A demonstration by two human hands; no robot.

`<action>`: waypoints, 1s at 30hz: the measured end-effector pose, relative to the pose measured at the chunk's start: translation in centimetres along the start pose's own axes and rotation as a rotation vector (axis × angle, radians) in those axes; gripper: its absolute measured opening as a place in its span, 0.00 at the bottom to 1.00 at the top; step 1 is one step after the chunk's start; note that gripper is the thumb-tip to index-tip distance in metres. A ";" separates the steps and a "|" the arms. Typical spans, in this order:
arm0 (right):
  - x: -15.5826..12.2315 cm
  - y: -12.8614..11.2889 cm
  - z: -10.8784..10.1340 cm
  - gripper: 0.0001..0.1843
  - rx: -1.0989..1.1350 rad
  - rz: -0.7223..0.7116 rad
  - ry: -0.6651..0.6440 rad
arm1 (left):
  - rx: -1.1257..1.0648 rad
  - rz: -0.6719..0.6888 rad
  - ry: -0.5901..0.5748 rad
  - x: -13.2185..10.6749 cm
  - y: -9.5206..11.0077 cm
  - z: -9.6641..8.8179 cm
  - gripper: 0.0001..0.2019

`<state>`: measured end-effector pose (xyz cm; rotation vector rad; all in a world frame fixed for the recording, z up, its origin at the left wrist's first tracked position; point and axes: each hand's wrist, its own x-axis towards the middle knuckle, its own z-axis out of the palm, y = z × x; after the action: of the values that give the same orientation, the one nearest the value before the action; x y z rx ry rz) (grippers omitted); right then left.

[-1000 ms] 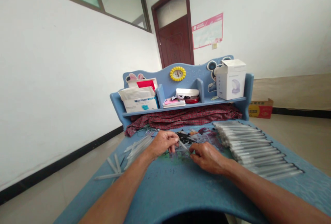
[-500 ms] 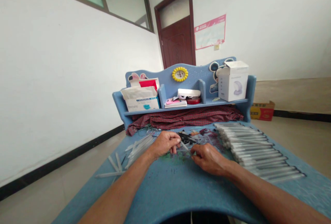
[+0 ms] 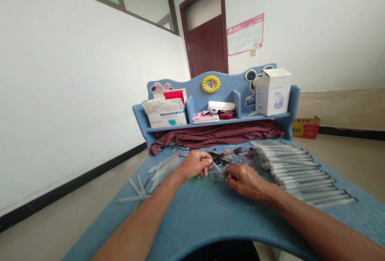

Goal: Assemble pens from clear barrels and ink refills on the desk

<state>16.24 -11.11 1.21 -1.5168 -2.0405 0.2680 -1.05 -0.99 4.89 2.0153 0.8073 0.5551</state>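
The person's 2 bare hands meet over a blue table point(image 3: 207, 217). The left hand point(image 3: 195, 164) has thumb and fingers clamped on the upper end of 1 slim translucent plastic tube point(image 3: 217, 168); the right hand point(image 3: 245, 180) has its fingertips pinched together at the lower end. The tube slants between them, in front of small black plastic pieces point(image 3: 219, 158) too heaped to count. To the left are 3 loose translucent tubes point(image 3: 135, 187) near a bunch of similar tubes point(image 3: 166, 170); to the right lies a long row of dark-tipped translucent pens point(image 3: 300, 172), overlapping too closely to count.

Writing shows on 1 white-and-blue cardboard box point(image 3: 165, 119), 1 white upright cardboard box point(image 3: 275, 96), 1 red-and-yellow carton point(image 3: 307, 128) and 1 pink-bordered wall poster point(image 3: 245, 36), all too small or blurred to read. On the blue shelf point(image 3: 186, 127) is 1 yellow flower-shaped clock point(image 3: 211, 84).
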 end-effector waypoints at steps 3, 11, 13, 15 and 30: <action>0.0 0.1 0.1 0.10 -0.001 -0.002 0.001 | -0.002 0.003 0.003 0.0 -0.1 0.1 0.08; 0.0 0.1 0.0 0.10 -0.011 0.001 0.000 | -0.009 0.003 0.000 0.1 -0.3 0.2 0.08; 0.0 0.1 0.1 0.10 -0.013 0.001 -0.001 | -0.011 0.003 -0.001 0.1 -0.3 0.2 0.08; 0.0 0.1 0.1 0.10 -0.014 -0.001 -0.002 | -0.011 0.002 -0.001 0.1 -0.3 0.2 0.08; -0.1 0.1 0.0 0.09 -0.024 -0.007 -0.004 | 0.000 0.018 -0.006 0.2 -0.7 0.4 0.09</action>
<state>16.33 -11.16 1.11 -1.5242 -2.0584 0.2448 -0.90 -0.74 4.09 2.0250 0.7865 0.5592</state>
